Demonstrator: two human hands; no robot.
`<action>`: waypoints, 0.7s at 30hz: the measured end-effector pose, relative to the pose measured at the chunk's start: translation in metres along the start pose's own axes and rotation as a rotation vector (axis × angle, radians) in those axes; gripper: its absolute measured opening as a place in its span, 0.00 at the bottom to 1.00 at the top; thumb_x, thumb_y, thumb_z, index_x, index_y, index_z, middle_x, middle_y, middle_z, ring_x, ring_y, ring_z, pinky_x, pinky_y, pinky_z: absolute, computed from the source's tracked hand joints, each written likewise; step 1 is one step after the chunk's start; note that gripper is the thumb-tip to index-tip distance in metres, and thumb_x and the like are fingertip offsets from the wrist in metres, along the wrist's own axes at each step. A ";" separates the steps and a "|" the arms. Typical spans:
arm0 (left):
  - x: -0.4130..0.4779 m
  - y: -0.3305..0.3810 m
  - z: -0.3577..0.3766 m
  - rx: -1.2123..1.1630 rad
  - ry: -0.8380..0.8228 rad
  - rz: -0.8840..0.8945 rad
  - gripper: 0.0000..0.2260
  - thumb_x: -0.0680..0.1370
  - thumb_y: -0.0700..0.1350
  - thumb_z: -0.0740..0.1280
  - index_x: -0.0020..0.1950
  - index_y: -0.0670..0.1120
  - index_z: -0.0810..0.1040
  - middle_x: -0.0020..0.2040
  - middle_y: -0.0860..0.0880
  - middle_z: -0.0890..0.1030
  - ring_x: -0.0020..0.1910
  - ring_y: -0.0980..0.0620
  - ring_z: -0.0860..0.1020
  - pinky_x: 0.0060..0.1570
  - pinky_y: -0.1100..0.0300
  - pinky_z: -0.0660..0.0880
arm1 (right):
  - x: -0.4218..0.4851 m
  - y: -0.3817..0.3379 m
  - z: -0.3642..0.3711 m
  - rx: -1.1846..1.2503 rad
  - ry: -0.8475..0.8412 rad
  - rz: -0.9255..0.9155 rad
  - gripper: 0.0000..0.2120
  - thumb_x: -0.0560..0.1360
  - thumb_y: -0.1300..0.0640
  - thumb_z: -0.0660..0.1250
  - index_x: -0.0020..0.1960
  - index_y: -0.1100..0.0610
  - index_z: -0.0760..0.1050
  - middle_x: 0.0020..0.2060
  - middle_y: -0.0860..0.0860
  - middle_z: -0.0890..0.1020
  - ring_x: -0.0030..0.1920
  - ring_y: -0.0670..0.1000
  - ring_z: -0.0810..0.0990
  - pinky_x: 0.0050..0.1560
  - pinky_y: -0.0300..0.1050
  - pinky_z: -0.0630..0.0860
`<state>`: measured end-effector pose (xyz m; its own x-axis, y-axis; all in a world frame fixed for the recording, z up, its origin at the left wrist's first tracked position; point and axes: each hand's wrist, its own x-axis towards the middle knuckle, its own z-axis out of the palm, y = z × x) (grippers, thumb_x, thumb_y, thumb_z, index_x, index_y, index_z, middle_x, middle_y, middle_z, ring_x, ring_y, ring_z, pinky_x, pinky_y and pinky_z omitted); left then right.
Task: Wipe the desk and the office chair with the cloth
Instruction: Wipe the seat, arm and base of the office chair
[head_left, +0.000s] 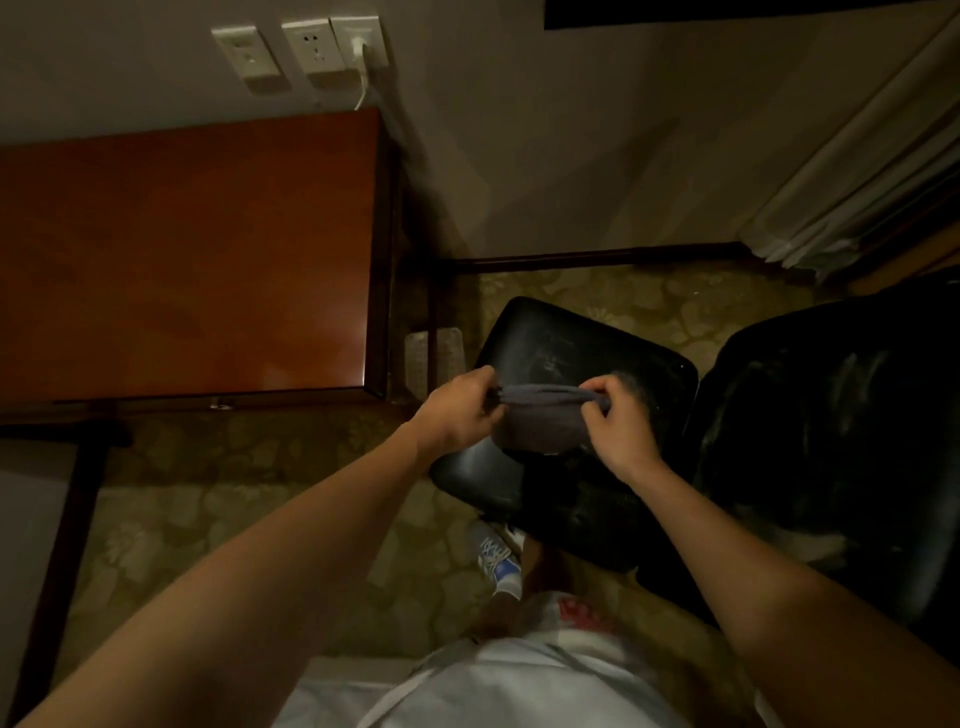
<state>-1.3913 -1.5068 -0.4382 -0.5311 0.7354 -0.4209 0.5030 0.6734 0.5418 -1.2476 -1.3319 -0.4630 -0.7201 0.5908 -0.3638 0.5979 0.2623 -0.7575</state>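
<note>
While both bare arms reach up from the bottom of the frame, the left hand (460, 410) and the right hand (621, 415) each pinch one end of a grey-blue cloth (543, 423) at the centre of the picture, fingers closed on its upper edge so it hangs as a soft, slightly ribbed sheet between them. Directly behind and under the cloth is the office chair (587, 353), whose black seat is a rounded-corner pad of glossy leather-like material with pale scuffs and streaks. Its backrest or a second black padded piece (831, 415) fills the right side, equally shiny and smeared. At the left, the desk (182, 260) shows a smooth, polished reddish-brown wooden top with a darker edge; it stands apart from the chair, with a strip of floor between. Just beside the desk's right edge, a pale mesh bin (434, 358) sits on the patterned carpet (260, 493). White wall sockets (306, 49) with a plugged-in cable sit at the upper left, and pleated light curtains (857, 182) hang at the upper right. One sneaker (496, 558) shows below the chair.
</note>
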 end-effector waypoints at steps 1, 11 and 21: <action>-0.001 -0.001 0.002 -0.048 -0.022 -0.017 0.08 0.80 0.49 0.66 0.55 0.46 0.72 0.48 0.47 0.78 0.45 0.49 0.78 0.48 0.47 0.79 | -0.002 0.004 0.002 0.005 -0.013 -0.004 0.07 0.79 0.62 0.63 0.54 0.53 0.75 0.46 0.46 0.77 0.44 0.39 0.75 0.38 0.29 0.68; -0.004 -0.004 0.047 -0.102 0.014 -0.119 0.09 0.81 0.52 0.63 0.52 0.50 0.65 0.41 0.52 0.74 0.39 0.51 0.76 0.36 0.56 0.68 | -0.011 0.037 0.016 0.095 -0.024 0.102 0.06 0.77 0.61 0.65 0.50 0.53 0.79 0.47 0.49 0.81 0.50 0.47 0.79 0.45 0.38 0.73; 0.056 -0.039 0.113 -0.150 -0.030 -0.216 0.29 0.80 0.48 0.64 0.78 0.50 0.54 0.75 0.45 0.64 0.71 0.42 0.68 0.67 0.41 0.68 | 0.037 0.102 0.051 0.068 -0.028 0.168 0.16 0.82 0.61 0.59 0.69 0.55 0.73 0.67 0.54 0.75 0.67 0.53 0.74 0.63 0.43 0.72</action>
<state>-1.3635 -1.4835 -0.5656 -0.5938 0.5794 -0.5583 0.2723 0.7976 0.5382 -1.2311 -1.3223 -0.5813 -0.6222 0.6004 -0.5025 0.6859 0.1086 -0.7195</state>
